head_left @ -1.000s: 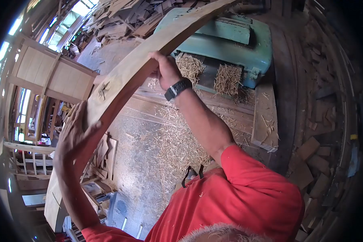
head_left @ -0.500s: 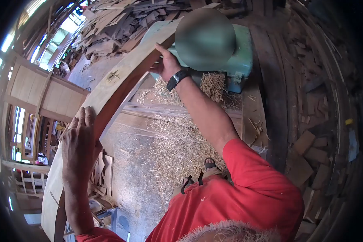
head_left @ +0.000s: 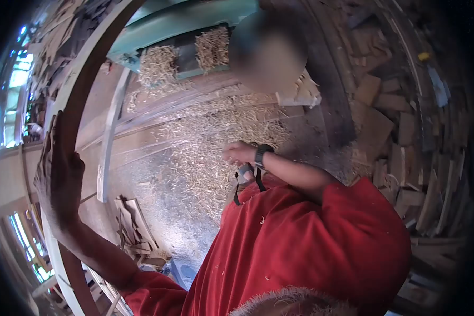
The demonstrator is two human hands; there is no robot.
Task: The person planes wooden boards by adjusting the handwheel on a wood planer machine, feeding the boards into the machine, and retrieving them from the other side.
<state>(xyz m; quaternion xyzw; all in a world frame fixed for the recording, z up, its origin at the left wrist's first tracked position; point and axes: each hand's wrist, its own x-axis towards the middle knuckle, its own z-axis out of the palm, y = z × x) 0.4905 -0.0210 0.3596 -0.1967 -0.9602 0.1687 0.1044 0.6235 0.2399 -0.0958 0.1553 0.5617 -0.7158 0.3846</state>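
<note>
A long, thick wooden beam (head_left: 69, 105) runs along the left side, from the top edge down past my left hand. My left hand (head_left: 60, 176) is on the beam, with its fingers stretched along it and the thumb at its inner side. My right hand (head_left: 240, 152), with a dark watch at the wrist, hovers in front of my body, apart from the beam. Its fingers are loosely bent, and nothing shows in them. Past the beam stands a green machine (head_left: 187, 21) with wood shavings (head_left: 211, 50) heaped at its near side.
Shavings (head_left: 210, 131) cover much of the floor. A narrow pale board (head_left: 112, 137) slants beside the beam. Wood offcuts (head_left: 374, 124) lie piled at the right, with more scrap pieces (head_left: 137, 224) at lower left. A blurred round patch hides part of the scene near the machine.
My right hand has let go of the beam and drawn back toward my body. My left hand stays on the beam, which now appears farther left. The view has shifted, showing the machine higher up.
</note>
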